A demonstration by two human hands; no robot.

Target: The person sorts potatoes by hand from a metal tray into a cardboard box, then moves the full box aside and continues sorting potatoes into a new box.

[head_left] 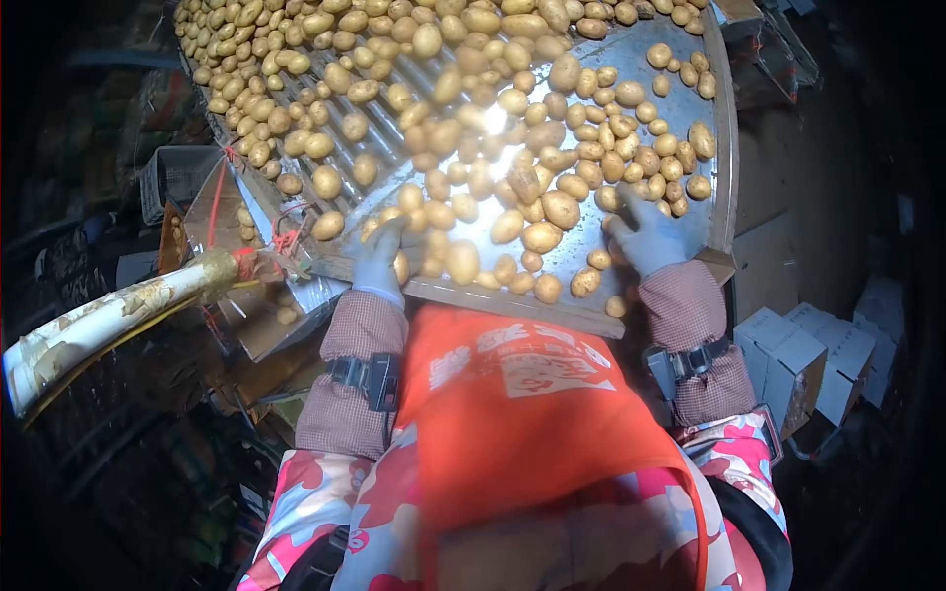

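Many potatoes (541, 237) of mixed sizes lie on a metal sorting table (641, 74) with a raised wooden rim. My left hand (378, 258), in a pale grey glove, is at the table's near left edge among a few potatoes. Its fingers look partly spread, though they are slightly blurred. My right hand (650, 236), gloved the same way, rests low over the metal on the right. Its fingers are apart and reach toward a potato (608, 199) at the edge of the cluster. Glare hides part of the middle.
A ribbed slatted section (379, 128) at the upper left carries a dense heap of potatoes. A worn white pipe (118, 320) juts in from the left, near a cardboard box (212, 212) and a grey crate (177, 177). White cartons (788, 360) stand at the lower right.
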